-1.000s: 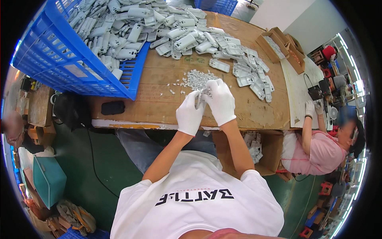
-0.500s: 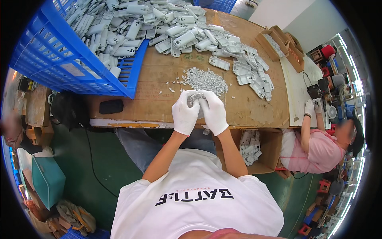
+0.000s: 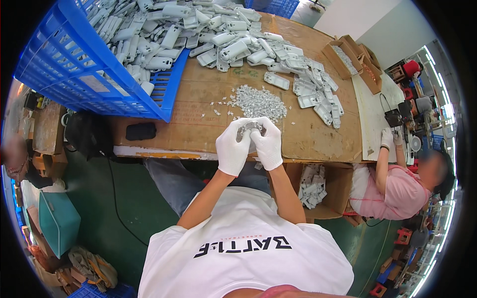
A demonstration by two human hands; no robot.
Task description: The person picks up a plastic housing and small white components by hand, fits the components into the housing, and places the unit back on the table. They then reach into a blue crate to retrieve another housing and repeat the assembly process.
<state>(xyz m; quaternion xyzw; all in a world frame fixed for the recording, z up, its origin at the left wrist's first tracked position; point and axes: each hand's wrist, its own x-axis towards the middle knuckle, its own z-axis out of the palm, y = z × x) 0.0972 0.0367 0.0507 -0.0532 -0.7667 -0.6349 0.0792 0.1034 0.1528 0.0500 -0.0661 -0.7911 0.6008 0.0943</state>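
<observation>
A small grey plastic part [image 3: 251, 128] was held up above the near edge of the cardboard-covered table [image 3: 318, 139], pinched between the left hand [image 3: 233, 146] and the right hand [image 3: 267, 143], both white-gloved and closed around it with the fingertips pressed together. Just beyond the hands a heap of tiny grey pieces [image 3: 258, 102] was spread on the table, and farther off a loose pile of grey housings [image 3: 278, 57] was scattered beside a blue crate [image 3: 74, 69] filled with more of them. To the right, well apart, another person in pink [image 3: 397, 184] was seated at a neighbouring bench.
</observation>
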